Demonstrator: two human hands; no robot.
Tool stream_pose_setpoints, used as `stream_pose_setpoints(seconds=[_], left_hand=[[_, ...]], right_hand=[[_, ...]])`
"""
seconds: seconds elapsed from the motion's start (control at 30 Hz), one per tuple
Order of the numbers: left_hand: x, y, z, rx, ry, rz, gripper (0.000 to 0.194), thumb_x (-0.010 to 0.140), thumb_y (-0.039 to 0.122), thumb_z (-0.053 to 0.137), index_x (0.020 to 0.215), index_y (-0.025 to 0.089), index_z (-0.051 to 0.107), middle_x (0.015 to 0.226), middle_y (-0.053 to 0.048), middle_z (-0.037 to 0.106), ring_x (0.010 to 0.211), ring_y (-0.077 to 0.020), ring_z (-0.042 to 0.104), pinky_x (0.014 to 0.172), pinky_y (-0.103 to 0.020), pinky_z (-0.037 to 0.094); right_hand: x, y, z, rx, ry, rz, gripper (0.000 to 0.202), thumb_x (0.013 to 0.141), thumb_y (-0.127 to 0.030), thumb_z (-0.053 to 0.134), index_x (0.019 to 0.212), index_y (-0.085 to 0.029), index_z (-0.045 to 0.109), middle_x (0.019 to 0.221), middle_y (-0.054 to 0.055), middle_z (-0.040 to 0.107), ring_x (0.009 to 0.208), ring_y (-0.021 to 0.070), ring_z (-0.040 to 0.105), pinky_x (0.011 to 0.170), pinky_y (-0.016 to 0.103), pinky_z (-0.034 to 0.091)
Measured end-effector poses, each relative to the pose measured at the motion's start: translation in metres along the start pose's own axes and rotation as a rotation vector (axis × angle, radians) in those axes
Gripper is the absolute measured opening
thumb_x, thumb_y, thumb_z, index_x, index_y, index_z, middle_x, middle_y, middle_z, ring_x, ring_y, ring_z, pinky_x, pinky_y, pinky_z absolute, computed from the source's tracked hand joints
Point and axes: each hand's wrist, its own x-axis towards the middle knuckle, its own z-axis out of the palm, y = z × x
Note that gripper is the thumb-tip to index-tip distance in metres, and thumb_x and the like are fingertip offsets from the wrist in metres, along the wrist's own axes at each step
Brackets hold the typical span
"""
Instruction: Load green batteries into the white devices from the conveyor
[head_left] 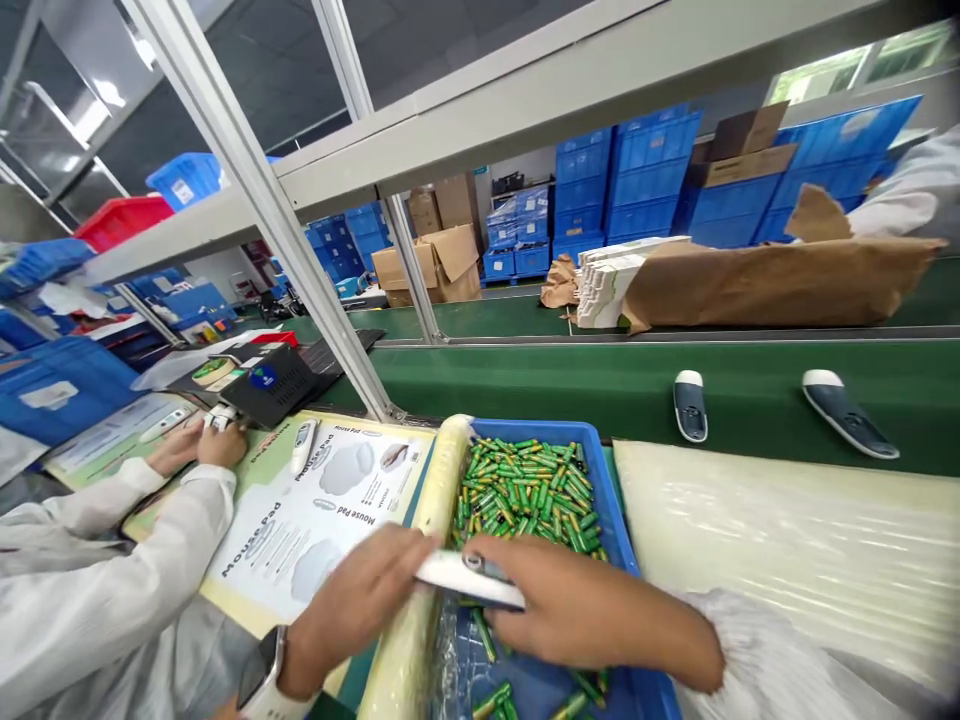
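A slim white-and-dark-grey handheld device with a round button is held over a blue tray of green-and-gold cylindrical batteries. My right hand is closed around its dark end, thumb near the button. At its white left end, the fingers of my left hand are closed on it; a watch is on that wrist. Parts of the device are hidden by my fingers. Two similar devices, one nearer and one farther right, lie on the green belt ahead.
Padded film covers the tray's left edge, and a pale foam sheet lies to its right. A co-worker's hands handle a white item over printed mouse-pad sheets. A metal post and brown-paper-wrapped stack stand beyond.
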Motion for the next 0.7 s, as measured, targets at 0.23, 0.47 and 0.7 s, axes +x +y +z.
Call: stream_pose_setpoints(seconds=[0.23,0.47,0.7], left_hand=[[0.047,-0.143,-0.005,0.223,0.385,-0.827,0.082,0.102,0.054,0.035,0.158,-0.006,0.033,0.165,-0.040,0.029,0.159,-0.0525,0.027,0.126,-0.074,0.025],[0.049,-0.192,-0.013,0.258,0.253,-1.125,0.067,0.102,0.045,0.043,0.155,0.004,0.043,0.152,-0.032,0.052,0.150,-0.0477,0.044,0.121,-0.073,0.032],[0.022,-0.132,0.006,0.250,0.178,-1.000,0.073,0.099,0.045,0.027,0.148,-0.004,0.051,0.132,-0.038,0.063,0.133,-0.0546,0.060,0.107,-0.075,0.046]], right_hand=[[0.029,0.042,-0.029,-0.090,0.953,0.064,0.046,0.099,-0.026,0.057,0.144,-0.024,0.048,0.120,0.014,0.069,0.097,0.0288,0.070,0.082,0.039,0.058],[0.039,0.084,-0.040,-0.237,0.664,0.101,0.045,0.097,-0.016,0.055,0.140,-0.019,0.042,0.116,0.013,0.069,0.080,0.0226,0.071,0.073,0.036,0.056],[-0.010,0.132,-0.137,0.458,0.953,0.189,0.039,0.080,-0.035,0.083,0.106,-0.022,0.058,0.075,-0.003,0.066,0.057,0.0141,0.059,0.057,0.028,0.050]])
